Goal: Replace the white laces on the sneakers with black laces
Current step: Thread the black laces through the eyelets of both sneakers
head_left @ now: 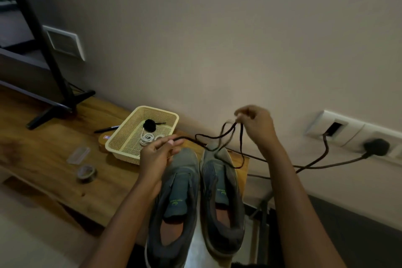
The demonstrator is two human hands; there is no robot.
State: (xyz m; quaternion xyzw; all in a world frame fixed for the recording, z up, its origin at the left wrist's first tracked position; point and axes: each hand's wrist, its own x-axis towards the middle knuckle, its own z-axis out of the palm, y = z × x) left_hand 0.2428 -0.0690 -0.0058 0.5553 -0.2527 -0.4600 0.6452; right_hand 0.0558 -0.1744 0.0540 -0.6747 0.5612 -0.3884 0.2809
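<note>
Left hand (pixel 155 155) and right hand (pixel 255 126) each pinch the black lace (pixel 195 137) in a closed grip, above the grey sneakers (pixel 219 180) on the bench (pixel 43 159). Its slack loops cross, so pulling now could tighten them into a knot.

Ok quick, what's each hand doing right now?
Left hand: pinches the black lace.
Right hand: pinches the black lace too, higher up.

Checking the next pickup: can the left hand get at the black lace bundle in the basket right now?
Probably yes: the left hand hovers beside the open basket, and nothing covers the black lace bundle. It pinches the long black lace, so it must let go first.
</note>
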